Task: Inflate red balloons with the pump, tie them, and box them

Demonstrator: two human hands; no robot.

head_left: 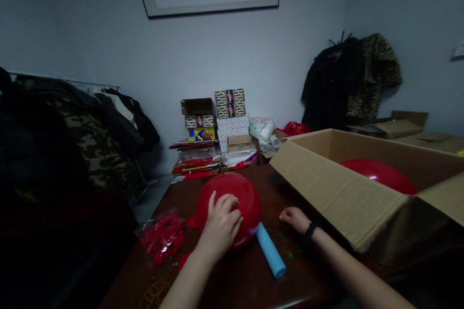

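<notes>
A blown-up red balloon [250, 198] sits on the dark table. My left hand [223, 219] lies over its front, fingers bent against the rubber and the index finger straighter. To the right, my right hand [295, 218], with a dark band at the wrist, hovers low above the table, its fingers closed together; whatever they may hold is too small to make out. Between the hands, touching or close to the balloon, lies a light-blue cylinder [271, 251]. A clear bag of uninflated red balloons [164, 236] is left of my left hand.
An open cardboard box [337, 183] with another red balloon [379, 174] inside stands at the right. Yellow rubber bands [154, 294] lie at the front left. Stacked boxes [232, 128] are beyond the table, and clothes [105, 140] hang at the left.
</notes>
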